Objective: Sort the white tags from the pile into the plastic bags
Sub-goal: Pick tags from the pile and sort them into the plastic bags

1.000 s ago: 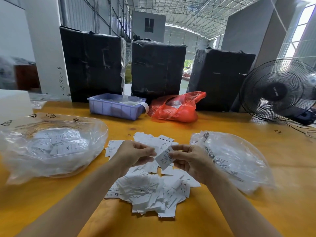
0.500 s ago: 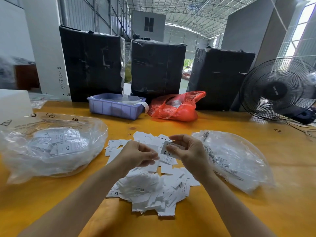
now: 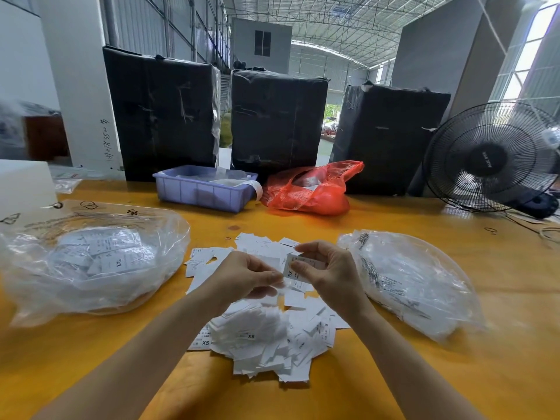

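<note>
While pinched in the right hand (image 3: 330, 272) — white tag (image 3: 291, 269) reads XS.

Sorting bench inside an industrial shed

A warehouse is indicated by the steel-trussed roof (image 3: 348, 19), corrugated walls and three black-wrapped bales (image 3: 278, 119) stacked behind a yellow worktable (image 3: 454, 374), where a storage bin (image 3: 203, 192) and fan (image 3: 491, 159) are seen.

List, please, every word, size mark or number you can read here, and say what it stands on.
"XS": tag pinched in the right hand.
"XS": two tags in the pile.
"S": another pile tag.
"XXL": tag inside the left bag.
Too blurred: right bag print, pillar handwriting, fan badge.
</note>
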Tool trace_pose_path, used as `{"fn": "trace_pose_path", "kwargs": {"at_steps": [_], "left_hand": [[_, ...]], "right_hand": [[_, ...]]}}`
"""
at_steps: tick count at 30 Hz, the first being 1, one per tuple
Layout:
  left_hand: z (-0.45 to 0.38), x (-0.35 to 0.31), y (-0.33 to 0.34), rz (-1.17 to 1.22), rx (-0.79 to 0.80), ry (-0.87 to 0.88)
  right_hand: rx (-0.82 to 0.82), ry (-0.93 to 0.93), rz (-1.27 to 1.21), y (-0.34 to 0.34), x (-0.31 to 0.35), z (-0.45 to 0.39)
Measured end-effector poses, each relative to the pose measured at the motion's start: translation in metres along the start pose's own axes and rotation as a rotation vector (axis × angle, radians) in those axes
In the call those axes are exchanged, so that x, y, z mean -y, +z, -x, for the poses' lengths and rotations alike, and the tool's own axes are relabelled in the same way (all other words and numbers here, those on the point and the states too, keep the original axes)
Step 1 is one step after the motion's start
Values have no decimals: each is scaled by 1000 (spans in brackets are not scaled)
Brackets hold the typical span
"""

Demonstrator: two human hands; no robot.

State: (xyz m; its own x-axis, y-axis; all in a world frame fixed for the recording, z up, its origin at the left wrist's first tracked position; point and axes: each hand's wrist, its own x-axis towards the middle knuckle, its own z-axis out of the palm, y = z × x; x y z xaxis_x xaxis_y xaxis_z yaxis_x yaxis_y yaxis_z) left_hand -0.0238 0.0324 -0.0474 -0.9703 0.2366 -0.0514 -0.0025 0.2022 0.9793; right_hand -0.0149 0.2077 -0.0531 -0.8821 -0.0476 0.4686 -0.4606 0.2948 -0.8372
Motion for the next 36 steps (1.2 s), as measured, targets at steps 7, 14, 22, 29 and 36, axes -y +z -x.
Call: {"fn": "trace_pose_path", "kwargs": {"at_steps": [7, 14, 22, 29, 36], "left_hand": [[2, -2, 1, 6, 21, -12], [4, -3, 3, 56, 59, -23], [4, -5, 1, 74, -8, -40], [4, 0, 7, 32, -1, -25], [6, -3, 12, 218, -95, -39]], "right_hand": [[-17, 5, -90, -2, 2, -1], [29, -3, -4, 3, -1, 0], [262, 74, 70, -2, 1, 0], [487, 103, 131, 0, 3, 3], [16, 158, -90, -3, -1, -5]]}}
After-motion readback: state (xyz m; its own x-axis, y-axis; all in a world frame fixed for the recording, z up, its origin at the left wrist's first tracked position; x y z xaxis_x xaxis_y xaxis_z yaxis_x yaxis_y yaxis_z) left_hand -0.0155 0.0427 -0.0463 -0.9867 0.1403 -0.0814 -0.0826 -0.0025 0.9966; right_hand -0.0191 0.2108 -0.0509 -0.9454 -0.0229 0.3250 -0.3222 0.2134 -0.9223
